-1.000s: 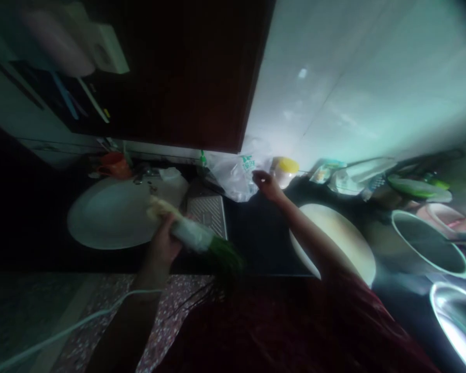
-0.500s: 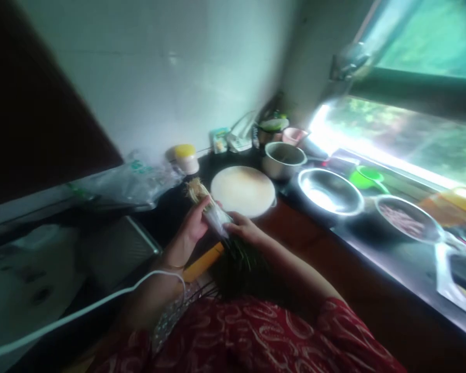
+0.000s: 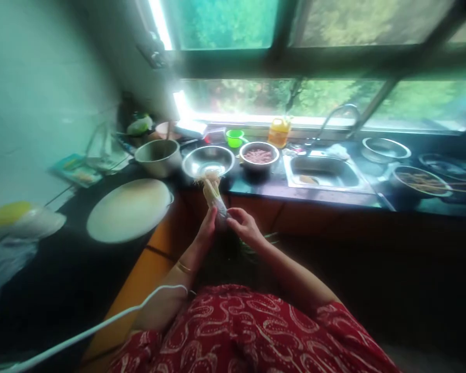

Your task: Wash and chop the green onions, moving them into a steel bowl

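Observation:
A bunch of spring onions (image 3: pixel 210 192) points away from me, its pale roots uppermost and its dark green leaves hanging down toward my body. Around the white stalks is a wrapping (image 3: pixel 219 207) that looks like clear plastic or tape. My left hand (image 3: pixel 208 223) is closed about the bunch from the left side. On the other side my right hand (image 3: pixel 244 226) pinches the wrapping between thumb and fingers. Beyond the roots stands a steel basin (image 3: pixel 208 161) on the counter.
Left on the black counter are a round white chopping board (image 3: pixel 130 211) and a pot (image 3: pixel 158 157). Along the window stand a bowl of meat (image 3: pixel 259 155), a green scoop (image 3: pixel 235 137), a yellow oil jug (image 3: pixel 279 132) and a sink (image 3: pixel 323 172). A white cable (image 3: pixel 101 325) crosses my left arm.
My view and body have turned right, from the wall corner toward the window and sink. Both hands have carried the spring onions along, and the roots now point toward the steel basin.

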The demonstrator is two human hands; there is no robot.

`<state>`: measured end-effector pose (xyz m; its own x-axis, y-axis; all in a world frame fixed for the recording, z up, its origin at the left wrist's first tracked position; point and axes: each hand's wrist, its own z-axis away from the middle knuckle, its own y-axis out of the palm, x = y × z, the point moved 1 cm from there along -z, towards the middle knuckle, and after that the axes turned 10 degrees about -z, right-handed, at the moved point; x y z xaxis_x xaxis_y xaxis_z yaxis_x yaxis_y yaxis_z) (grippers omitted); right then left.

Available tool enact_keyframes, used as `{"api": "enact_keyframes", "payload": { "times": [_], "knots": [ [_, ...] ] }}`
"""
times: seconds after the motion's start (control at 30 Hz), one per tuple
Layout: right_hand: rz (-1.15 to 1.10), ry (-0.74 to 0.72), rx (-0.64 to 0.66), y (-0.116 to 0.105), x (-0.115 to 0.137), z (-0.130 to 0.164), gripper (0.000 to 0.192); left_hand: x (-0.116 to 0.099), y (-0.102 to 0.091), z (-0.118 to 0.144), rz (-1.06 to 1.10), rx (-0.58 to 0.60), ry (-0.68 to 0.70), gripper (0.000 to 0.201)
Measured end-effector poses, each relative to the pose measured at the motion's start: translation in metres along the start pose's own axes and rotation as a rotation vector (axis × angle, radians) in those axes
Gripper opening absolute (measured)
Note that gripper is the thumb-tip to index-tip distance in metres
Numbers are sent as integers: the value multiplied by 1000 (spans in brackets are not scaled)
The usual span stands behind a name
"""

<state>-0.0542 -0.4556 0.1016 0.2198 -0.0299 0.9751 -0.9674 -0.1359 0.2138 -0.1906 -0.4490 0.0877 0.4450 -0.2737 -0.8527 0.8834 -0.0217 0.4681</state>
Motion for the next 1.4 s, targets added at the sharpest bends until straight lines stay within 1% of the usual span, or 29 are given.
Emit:
{"api": "enact_keyframes", "payload": {
  "times": [0.1,0.17,0.23,0.3,0.37,0.43,0.5,0.57,0.6,0.63,0.73,0.8,0.93,1.0,1.1,1.17,1.23,1.33,1.4],
  "knots": [
    [-174,48,-123,-46,12,4,36,7,45,-24,-7,198,-96,65],
    [-315,66,-194,-70,14,3,45,14,72,-38,-40,280,-129,66],
    [-436,66,-188,-87,13,1,49,23,94,-51,-128,285,-139,64],
    [-518,64,-147,-101,12,2,51,31,111,-63,-282,256,-114,59],
    [-540,64,-149,-112,11,3,53,36,123,-75,-436,232,-18,50],
    [-527,54,-208,-121,10,3,54,37,131,-85,-535,253,98,40],
    [-512,41,-305,-129,8,1,55,37,137,-96,-589,324,147,37],
    [-493,28,-401,-133,6,-4,55,38,140,-105,-621,411,122,40],
    [-475,22,-443,-134,5,-7,55,39,141,-110,-627,434,105,41],
    [-450,14,-480,-135,4,-9,54,40,141,-115,-626,435,93,40],
    [-367,6,-570,-134,5,-13,52,42,141,-129,-611,391,71,39],
    [-354,25,-594,-133,7,-13,50,43,141,-136,-594,407,39,40],
    [-428,43,-557,-132,12,-14,46,44,140,-144,-479,501,-38,41],
    [-455,45,-558,-132,13,-15,46,44,140,-147,-427,519,-30,39],
    [-455,54,-603,-130,14,-17,48,44,139,-151,-389,517,25,35],
    [-433,56,-634,-128,14,-18,50,42,138,-154,-368,525,37,34],
    [-409,52,-660,-126,14,-18,51,39,138,-156,-373,550,28,34],
    [-378,40,-692,-121,13,-17,51,35,136,-159,-435,589,12,26],
    [-365,45,-703,-118,12,-16,51,35,133,-162,-458,622,-16,24]
  ]
}}
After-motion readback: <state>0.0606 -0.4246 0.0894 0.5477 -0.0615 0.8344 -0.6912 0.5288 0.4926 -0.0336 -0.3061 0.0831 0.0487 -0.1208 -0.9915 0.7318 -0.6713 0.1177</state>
